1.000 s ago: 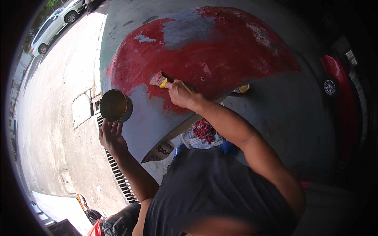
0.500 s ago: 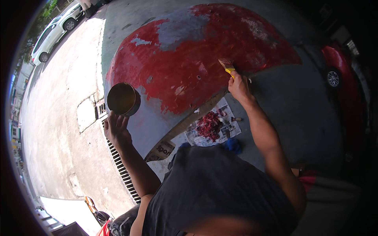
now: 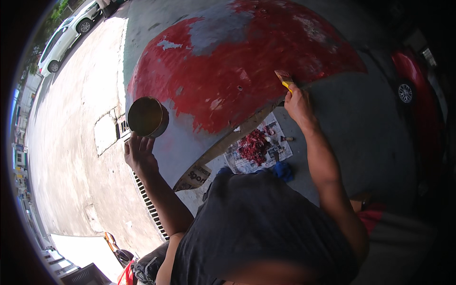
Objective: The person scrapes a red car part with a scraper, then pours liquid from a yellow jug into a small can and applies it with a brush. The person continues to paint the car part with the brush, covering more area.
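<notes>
A large curved panel [image 3: 213, 78], like a car hood, spreads before me, patchy red with bare grey areas. My left hand [image 3: 141, 154] is closed on the near side of a round, open-topped can [image 3: 148, 117], held tilted over the panel's left edge. Its inside looks dark olive; how full it is I cannot tell. My right hand [image 3: 299, 108] grips a paintbrush [image 3: 285, 81] by its yellow handle. The bristles point up and left over the panel's near right part; whether they touch the surface I cannot tell.
Red scraps [image 3: 253, 146] are heaped on newspaper [image 3: 243, 165] by my feet, beside a small scraper-like tool [image 3: 287, 138] and a blue cloth-like item [image 3: 283, 172]. A drain grate [image 3: 151, 204] runs along the left. A white car [image 3: 61, 42] and a red car [image 3: 418, 90] stand farther off.
My right hand and the brush have moved slightly to the right, toward the panel's near edge. The left hand and can have stayed almost in place.
</notes>
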A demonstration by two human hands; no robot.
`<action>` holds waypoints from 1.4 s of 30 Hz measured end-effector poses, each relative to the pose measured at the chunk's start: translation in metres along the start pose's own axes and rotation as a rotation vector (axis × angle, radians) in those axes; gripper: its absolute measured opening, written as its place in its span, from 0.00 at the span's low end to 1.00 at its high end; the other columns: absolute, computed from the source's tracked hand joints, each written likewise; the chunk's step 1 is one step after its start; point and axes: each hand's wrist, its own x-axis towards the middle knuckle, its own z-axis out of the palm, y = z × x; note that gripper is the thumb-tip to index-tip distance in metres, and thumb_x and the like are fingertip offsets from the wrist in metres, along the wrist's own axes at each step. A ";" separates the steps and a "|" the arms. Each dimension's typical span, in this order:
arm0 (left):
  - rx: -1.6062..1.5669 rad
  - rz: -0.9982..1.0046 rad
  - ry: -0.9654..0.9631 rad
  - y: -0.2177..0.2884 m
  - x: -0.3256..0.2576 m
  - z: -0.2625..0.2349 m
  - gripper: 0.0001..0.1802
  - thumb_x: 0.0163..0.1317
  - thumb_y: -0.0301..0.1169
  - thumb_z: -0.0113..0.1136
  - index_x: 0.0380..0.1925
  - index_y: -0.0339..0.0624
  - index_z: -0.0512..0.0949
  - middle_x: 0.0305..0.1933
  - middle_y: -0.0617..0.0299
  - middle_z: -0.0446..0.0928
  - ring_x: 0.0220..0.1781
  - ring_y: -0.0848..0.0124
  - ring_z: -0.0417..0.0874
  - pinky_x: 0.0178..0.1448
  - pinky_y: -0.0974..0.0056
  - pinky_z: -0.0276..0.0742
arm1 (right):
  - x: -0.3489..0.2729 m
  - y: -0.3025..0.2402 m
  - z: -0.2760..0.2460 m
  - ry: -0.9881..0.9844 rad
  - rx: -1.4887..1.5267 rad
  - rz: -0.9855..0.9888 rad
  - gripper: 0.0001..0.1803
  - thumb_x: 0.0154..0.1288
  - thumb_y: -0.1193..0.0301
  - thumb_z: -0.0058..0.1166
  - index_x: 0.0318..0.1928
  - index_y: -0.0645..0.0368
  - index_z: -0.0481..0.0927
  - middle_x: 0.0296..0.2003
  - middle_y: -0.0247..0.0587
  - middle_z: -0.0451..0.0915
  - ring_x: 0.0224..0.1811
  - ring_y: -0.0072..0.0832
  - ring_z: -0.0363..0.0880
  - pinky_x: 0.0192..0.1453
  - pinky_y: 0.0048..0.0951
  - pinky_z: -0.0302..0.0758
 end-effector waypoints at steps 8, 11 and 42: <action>0.018 0.007 -0.026 -0.005 0.002 0.005 0.17 0.70 0.37 0.64 0.47 0.33 0.75 0.51 0.42 0.81 0.52 0.52 0.86 0.57 0.48 0.82 | -0.117 -0.099 0.063 -0.310 0.095 -0.466 0.16 0.66 0.73 0.57 0.54 0.60 0.80 0.35 0.57 0.81 0.35 0.54 0.86 0.38 0.48 0.83; -0.007 -0.020 -0.011 -0.005 0.004 0.006 0.18 0.70 0.37 0.63 0.49 0.32 0.75 0.52 0.41 0.80 0.53 0.50 0.86 0.58 0.48 0.83 | -0.110 -0.090 0.055 -0.358 0.113 -0.495 0.17 0.65 0.73 0.58 0.54 0.58 0.81 0.37 0.57 0.80 0.38 0.53 0.85 0.41 0.48 0.82; -0.040 -0.006 -0.043 0.001 -0.008 -0.009 0.19 0.70 0.39 0.64 0.49 0.34 0.76 0.49 0.47 0.81 0.49 0.55 0.86 0.54 0.51 0.82 | 0.032 -0.068 0.082 -0.047 -0.289 -0.575 0.11 0.68 0.77 0.51 0.48 0.67 0.79 0.34 0.62 0.82 0.41 0.58 0.85 0.41 0.52 0.81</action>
